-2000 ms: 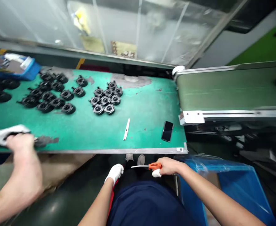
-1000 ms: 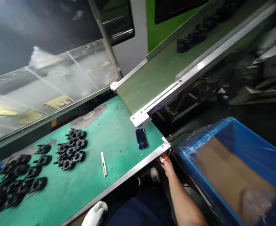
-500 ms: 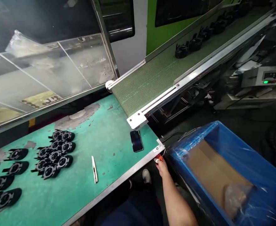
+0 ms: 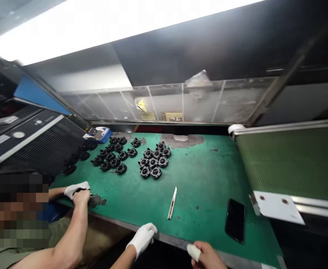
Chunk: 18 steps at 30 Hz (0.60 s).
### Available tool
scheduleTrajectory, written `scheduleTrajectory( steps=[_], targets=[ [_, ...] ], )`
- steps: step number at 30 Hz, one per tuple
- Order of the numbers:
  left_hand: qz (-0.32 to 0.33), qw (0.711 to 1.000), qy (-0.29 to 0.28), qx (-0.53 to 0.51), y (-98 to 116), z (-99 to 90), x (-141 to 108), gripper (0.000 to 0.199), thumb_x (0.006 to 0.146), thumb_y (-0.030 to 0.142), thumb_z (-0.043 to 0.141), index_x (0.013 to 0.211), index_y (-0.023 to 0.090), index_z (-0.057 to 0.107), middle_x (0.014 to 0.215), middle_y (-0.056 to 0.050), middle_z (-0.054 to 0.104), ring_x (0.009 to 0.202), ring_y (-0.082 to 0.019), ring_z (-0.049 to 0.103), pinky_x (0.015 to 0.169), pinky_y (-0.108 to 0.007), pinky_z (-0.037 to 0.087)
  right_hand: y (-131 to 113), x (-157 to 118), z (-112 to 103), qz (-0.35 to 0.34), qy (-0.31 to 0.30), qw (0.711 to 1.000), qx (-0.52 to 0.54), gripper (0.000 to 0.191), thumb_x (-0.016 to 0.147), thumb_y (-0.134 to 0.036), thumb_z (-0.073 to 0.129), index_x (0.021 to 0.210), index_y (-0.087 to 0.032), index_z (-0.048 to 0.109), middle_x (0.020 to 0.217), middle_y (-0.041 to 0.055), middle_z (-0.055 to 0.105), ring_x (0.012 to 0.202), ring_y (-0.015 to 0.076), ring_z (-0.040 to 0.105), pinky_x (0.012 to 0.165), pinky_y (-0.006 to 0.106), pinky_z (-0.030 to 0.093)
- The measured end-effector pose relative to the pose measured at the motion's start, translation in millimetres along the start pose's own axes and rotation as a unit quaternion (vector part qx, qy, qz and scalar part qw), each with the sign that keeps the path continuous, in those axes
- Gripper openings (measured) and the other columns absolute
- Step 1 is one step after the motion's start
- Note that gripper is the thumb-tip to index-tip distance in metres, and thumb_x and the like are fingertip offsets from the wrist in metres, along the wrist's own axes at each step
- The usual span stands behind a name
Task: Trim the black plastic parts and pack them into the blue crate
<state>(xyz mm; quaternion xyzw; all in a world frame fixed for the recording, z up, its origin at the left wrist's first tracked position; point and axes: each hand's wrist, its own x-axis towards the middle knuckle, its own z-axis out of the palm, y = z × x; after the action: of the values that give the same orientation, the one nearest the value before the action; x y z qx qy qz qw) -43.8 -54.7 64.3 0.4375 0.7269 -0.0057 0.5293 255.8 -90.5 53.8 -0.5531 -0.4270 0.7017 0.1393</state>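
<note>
My left hand [image 4: 143, 239], in a white glove, is at the front edge of the green table [image 4: 203, 175]. Its fingers are curled together, and their inner side is hidden. Farther right, my right hand [image 4: 207, 256] is bare except for a white cover on its thumb. The fingers bend inward, and I cannot see whether they hold anything. A box cutter [image 4: 172, 203] with a pale handle lies beyond my hands. Right of it rests a black smartphone [image 4: 235, 220]. Round black parts with grey rings [image 4: 153, 162] stand grouped on the table.
At the left, a co-worker's hands [image 4: 80, 190], one gloved, work on a small dark piece. More black parts [image 4: 110, 155] stand behind. A blue box [image 4: 102, 134] is at the back left. The green conveyor [image 4: 293, 160] borders the right side, under a bright lamp [image 4: 124, 26].
The view has swung left. My right hand has left the orange item at the table's corner. My left hand and the co-worker have come into view.
</note>
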Motion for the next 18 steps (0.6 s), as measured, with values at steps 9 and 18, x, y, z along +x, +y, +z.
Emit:
scheduleTrajectory(
  steps=[9,18],
  targets=[
    [-0.074,0.976,0.006,-0.203,-43,-11.9,34,0.024,0.099,0.035,0.051,0.096,0.013,0.059,0.069,0.002,0.059,0.052,-0.01,0.051,0.059,-0.026,0.047,-251,219,-25,-0.143,0.081,0.933,-0.32,0.031,0.094,-0.04,0.059,0.115,-0.017,0.061,0.112,0.0073,0.065,0.099,0.0207,0.063,0.089,0.043,0.053],
    [-0.121,0.944,0.034,-0.306,-99,-176.2,55,0.033,0.093,0.043,0.062,0.113,0.016,0.062,0.106,-0.007,0.065,0.091,-0.021,0.065,0.075,-0.035,0.058,-279,302,66,-0.168,0.005,0.791,-0.589,0.027,0.096,-0.038,0.058,0.113,-0.017,0.063,0.119,0.0079,0.063,0.104,0.0217,0.061,0.095,0.046,0.051]
  ],
)
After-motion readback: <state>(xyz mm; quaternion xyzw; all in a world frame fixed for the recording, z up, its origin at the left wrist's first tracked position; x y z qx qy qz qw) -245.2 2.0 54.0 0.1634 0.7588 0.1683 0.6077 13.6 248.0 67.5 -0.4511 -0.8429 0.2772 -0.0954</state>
